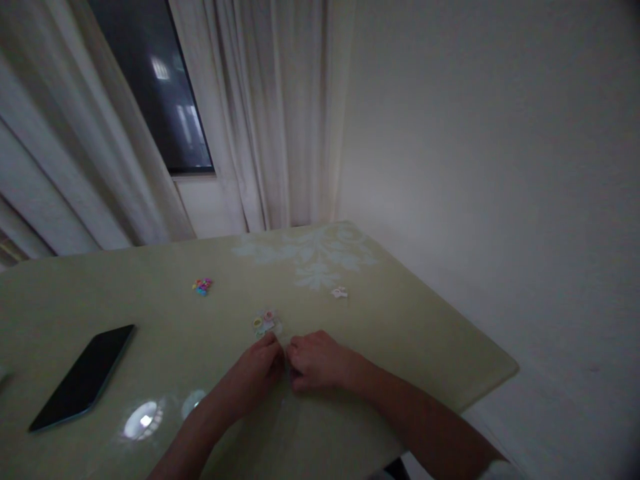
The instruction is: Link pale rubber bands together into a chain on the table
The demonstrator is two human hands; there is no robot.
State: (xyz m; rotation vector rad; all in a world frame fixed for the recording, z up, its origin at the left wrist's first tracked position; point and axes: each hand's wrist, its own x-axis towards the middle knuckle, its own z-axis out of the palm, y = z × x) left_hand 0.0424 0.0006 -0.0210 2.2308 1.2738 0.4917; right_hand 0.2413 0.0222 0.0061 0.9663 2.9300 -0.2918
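My left hand [257, 369] and my right hand [316, 361] are close together over the table, thumbs and fingers pinched. Whatever lies between their fingertips is too small or hidden to make out; a faint clear edge shows there. Just beyond my left fingertips sits a small clear piece with coloured round parts [265, 323], yellow-green and pink-red. Further left lies a little heap of bright multicoloured pieces [203, 287]. A few small white pieces [339, 293] lie beyond my right hand.
A dark tablet [84, 377] lies at the left on the pale green table [400, 313]. Lamp light [144, 420] reflects off the tabletop near my left forearm. Curtains [280, 113] and a dark window [160, 80] stand behind; a plain wall [490, 160] runs along the right.
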